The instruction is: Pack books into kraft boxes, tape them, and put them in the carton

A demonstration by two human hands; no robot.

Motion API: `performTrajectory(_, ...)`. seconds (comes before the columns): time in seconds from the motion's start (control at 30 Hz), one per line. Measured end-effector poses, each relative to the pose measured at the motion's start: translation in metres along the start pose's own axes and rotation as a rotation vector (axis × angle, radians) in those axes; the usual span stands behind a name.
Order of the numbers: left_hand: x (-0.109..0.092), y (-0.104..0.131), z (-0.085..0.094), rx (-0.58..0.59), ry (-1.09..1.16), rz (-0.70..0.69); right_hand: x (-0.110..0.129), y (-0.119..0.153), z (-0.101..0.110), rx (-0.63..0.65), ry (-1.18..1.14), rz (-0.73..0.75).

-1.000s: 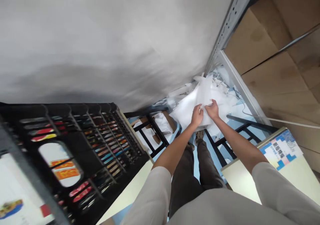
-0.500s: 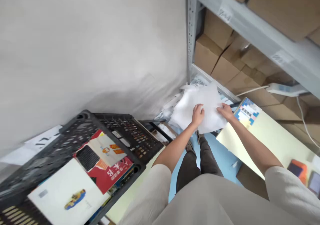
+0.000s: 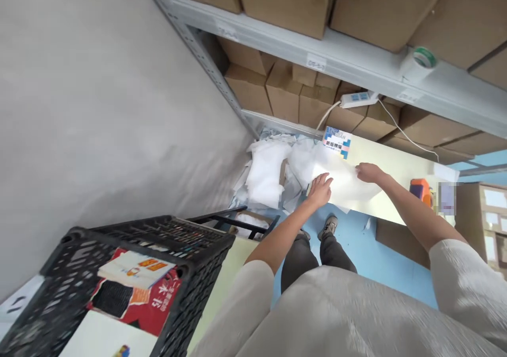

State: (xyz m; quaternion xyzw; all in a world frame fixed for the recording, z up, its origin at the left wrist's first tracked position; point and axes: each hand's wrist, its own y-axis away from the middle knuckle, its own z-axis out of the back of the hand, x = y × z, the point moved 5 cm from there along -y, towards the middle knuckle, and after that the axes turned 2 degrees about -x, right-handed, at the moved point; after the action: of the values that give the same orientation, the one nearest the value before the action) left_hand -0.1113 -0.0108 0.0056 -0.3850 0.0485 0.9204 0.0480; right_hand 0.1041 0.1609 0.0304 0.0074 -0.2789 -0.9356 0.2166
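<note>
Sheet (image 3: 344,181), white and thin, spans your two hands in the head view, over the left end of the pale table (image 3: 396,164). Your right hand (image 3: 369,172) has its fingertips closed on the right part of it; your left hand (image 3: 320,190) lays curved fingers on its left part, and you cannot tell from here whether the thumb grips beneath. Just beyond the sheet, a blue-and-white booklet (image 3: 336,143) lies at the table's far left corner. An orange object (image 3: 422,189) stands farther right, past your right forearm. To the left of your hands, loose white packing (image 3: 264,172) heaps beside the wall. At your lower left, a black crate (image 3: 198,254) holds books (image 3: 160,307). Beyond the table, cartons (image 3: 283,97) line the shelf (image 3: 273,40), with a power strip (image 3: 359,100) in front of them.
</note>
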Motion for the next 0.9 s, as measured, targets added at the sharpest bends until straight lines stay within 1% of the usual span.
performTrajectory(0.1, -0.022, -0.008, -0.032, 0.075, -0.049, -0.038, -0.032, 0.001, -0.01, -0.053, 0.04, 0.067)
performTrajectory(0.2, -0.035, -0.018, -0.058, 0.117, -0.092, -0.013, -0.057, -0.005, -0.02, -0.116, 0.045, 0.117)
performTrajectory(0.27, -0.041, -0.024, -0.07, 0.125, -0.134, 0.012, -0.068, -0.01, -0.027, -0.128, 0.039, 0.139)
performTrajectory(0.33, -0.046, -0.029, -0.078, 0.123, -0.18, 0.048, -0.074, -0.013, -0.031, -0.152, 0.019, 0.145)
performTrajectory(0.37, -0.048, -0.03, -0.08, 0.122, -0.2, 0.07, -0.075, -0.012, -0.031, -0.188, 0.0, 0.142)
performTrajectory(0.43, -0.052, -0.031, -0.083, 0.129, -0.232, 0.109, -0.076, -0.005, -0.03, -0.31, -0.062, 0.132)
performTrajectory(0.5, -0.057, -0.03, -0.084, 0.15, -0.259, 0.133, -0.075, 0.009, -0.029, -0.438, -0.134, 0.12)
performTrajectory(0.53, -0.059, -0.03, -0.085, 0.164, -0.273, 0.139, -0.073, 0.018, -0.031, -0.478, -0.166, 0.109)
performTrajectory(0.57, -0.06, -0.029, -0.085, 0.178, -0.288, 0.144, -0.072, 0.028, -0.036, -0.498, -0.194, 0.091)
performTrajectory(0.63, -0.062, -0.028, -0.085, 0.204, -0.314, 0.148, -0.07, 0.046, -0.05, -0.489, -0.245, 0.044)
performTrajectory(0.77, -0.059, -0.028, -0.083, 0.255, -0.338, 0.114, -0.067, 0.079, -0.088, -0.475, -0.316, -0.12)
performTrajectory(0.83, -0.054, -0.028, -0.082, 0.256, -0.348, 0.081, -0.067, 0.092, -0.105, -0.482, -0.323, -0.232)
performTrajectory(0.9, -0.049, -0.027, -0.081, 0.228, -0.359, 0.051, -0.068, 0.101, -0.115, -0.498, -0.303, -0.318)
